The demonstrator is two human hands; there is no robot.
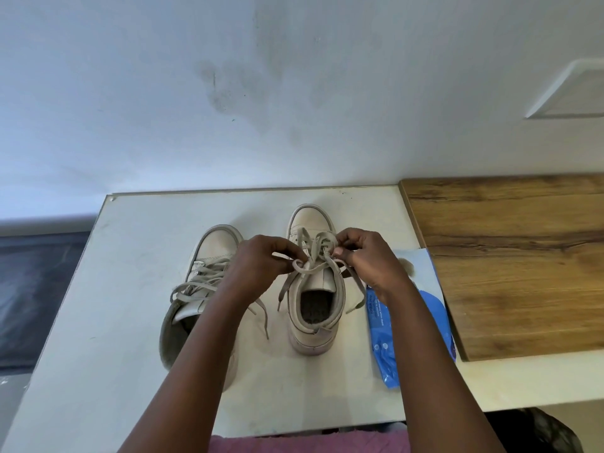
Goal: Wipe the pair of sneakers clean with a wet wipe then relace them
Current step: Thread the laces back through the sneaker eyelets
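Two cream sneakers stand on a white table (130, 322), toes pointing away from me. The right sneaker (315, 325) has its beige lace (313, 256) looped above the tongue. My left hand (258, 261) pinches one loop of that lace. My right hand (362, 256) pinches the other loop, just above the eyelets. Loose lace ends hang down both sides of the shoe. The left sneaker (212, 253) stands beside it with its lace (196, 282) loosely threaded and untied; my left forearm covers its heel. A blue wet-wipe pack (382, 341) lies right of the right sneaker.
A wooden board (523, 263) lies on the table's right part, beside the wipe pack. A stained white wall (261, 93) rises directly behind the table. Left of the table lies a dark floor area (36, 289). Pink cloth (294, 444) shows at the bottom edge.
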